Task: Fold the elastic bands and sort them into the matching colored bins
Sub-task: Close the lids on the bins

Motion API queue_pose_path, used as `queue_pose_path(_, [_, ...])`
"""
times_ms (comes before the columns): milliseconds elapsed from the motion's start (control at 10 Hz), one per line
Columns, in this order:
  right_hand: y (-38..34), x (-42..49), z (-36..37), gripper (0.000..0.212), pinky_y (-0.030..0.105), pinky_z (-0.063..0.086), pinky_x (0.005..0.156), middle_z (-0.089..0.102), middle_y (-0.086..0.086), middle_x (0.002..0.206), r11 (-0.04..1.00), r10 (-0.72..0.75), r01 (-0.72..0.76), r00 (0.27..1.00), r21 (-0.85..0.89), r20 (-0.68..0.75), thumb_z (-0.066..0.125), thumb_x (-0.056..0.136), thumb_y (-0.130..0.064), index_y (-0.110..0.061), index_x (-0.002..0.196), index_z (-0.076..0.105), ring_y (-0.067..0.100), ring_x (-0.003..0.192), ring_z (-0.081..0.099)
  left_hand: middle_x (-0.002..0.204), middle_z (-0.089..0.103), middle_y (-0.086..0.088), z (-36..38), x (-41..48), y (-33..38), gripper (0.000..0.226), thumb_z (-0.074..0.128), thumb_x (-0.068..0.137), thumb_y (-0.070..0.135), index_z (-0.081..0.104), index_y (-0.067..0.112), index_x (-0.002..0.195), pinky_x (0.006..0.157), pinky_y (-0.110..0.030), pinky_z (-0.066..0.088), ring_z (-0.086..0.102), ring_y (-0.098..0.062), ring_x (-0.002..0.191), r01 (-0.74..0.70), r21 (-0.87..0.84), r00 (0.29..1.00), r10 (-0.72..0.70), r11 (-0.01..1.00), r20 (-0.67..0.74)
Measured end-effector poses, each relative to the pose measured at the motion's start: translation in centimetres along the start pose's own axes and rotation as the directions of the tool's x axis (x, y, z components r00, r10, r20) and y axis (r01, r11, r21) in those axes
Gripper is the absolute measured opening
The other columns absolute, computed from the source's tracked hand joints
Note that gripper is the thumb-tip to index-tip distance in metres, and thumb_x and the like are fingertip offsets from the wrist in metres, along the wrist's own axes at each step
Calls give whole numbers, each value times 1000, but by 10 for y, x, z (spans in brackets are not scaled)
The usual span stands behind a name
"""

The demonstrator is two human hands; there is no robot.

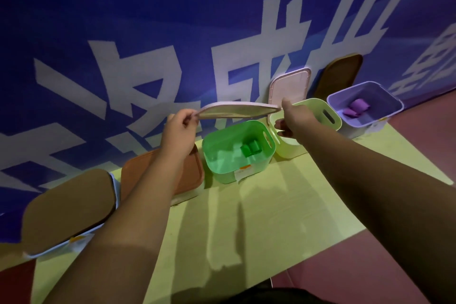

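Pinching one end each, the left hand [181,131] and right hand [294,118] held a flat pale-pink plastic lid [237,111] just above the open green plastic bin [222,163]. Folded green elastic bands [250,149] lay inside it, and folded purple bands [356,107] lay in the lilac bin [377,96].

table [283,200]: yellow-green top, directly in front of you
wall [148,20]: behind table, blue banner, big white characters
floor [439,128]: pinkish-red, right of table
light: dim, soft shadows across table
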State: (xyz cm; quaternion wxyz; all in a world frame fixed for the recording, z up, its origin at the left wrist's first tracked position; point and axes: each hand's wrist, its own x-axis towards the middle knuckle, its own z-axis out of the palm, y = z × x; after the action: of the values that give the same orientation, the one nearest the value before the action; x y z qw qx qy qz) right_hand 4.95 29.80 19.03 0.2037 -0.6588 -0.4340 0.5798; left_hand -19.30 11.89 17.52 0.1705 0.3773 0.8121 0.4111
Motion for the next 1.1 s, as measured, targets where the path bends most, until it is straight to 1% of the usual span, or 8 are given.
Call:
queue_pose_path(200, [22,-6,-4,5,32,63,70,71,13,93,994,37,-34,999,-102,30,65,100,-7,-7,96,64,19,73,70,132,61,7,-11,-21,-31,36,59,104,16,69,32,135,96,-26,51,62,-2,105,104,-105,977,-82,989,197])
queue_pose_path(300, [45,-3,0,13,38,67,79,74,16,97,977,-36,41,999,-208,28,68,94,0,-11,88,64,23,77,73,134,65,13,-6,-29,-39,48,61,95,27,61,38,141,107,-41,52,64,-10,116,174,-37,928,-151,984,339])
queue_pose_path(400, [64,8,5,11,32,65,74,72,14,95,988,-26,30,999,-153,26,65,96,-1,-12,92,65,25,81,74,142,60,12,7,-37,-44,65,69,80,63,57,39,139,107,-47,51,57,-15,129,120,135,883,-168,984,438])
queue_pose_path(500, [77,14,13,11,28,61,86,74,7,103,870,-47,94,993,-484,110,65,100,-20,-13,101,73,26,98,74,160,38,4,26,-40,-43,96,67,70,82,44,30,147,113,-51,42,32,-24,145,24,396,878,-209,918,432])
queue_pose_path(600, [88,37,14,14,31,61,81,73,6,95,864,-84,129,990,-487,113,67,98,-21,-8,98,71,24,88,72,166,29,1,43,-35,-43,117,62,56,93,37,27,149,117,-56,37,23,-30,151,8,534,886,-254,845,388])
queue_pose_path(700, [99,61,21,12,47,68,74,77,14,80,805,-165,193,981,-561,101,67,85,0,-1,97,69,34,74,78,168,27,-3,56,-30,-44,117,63,59,92,37,24,151,121,-54,30,18,-33,155,18,600,887,-290,800,360])
queue_pose_path(900, [88,66,16,13,48,68,64,76,14,78,694,-158,245,969,-677,188,65,92,-7,-2,102,60,28,56,76,161,37,-3,75,-28,-43,87,69,74,77,51,22,139,119,-53,33,25,-33,151,6,650,910,-274,760,312])
queue_pose_path(1100, [74,75,5,16,50,67,62,75,20,83,607,-112,296,951,-738,290,66,95,-3,2,108,58,32,59,77,163,35,-1,83,-40,-36,84,65,81,77,53,24,145,119,-52,34,26,-30,150,18,671,916,-280,742,286])
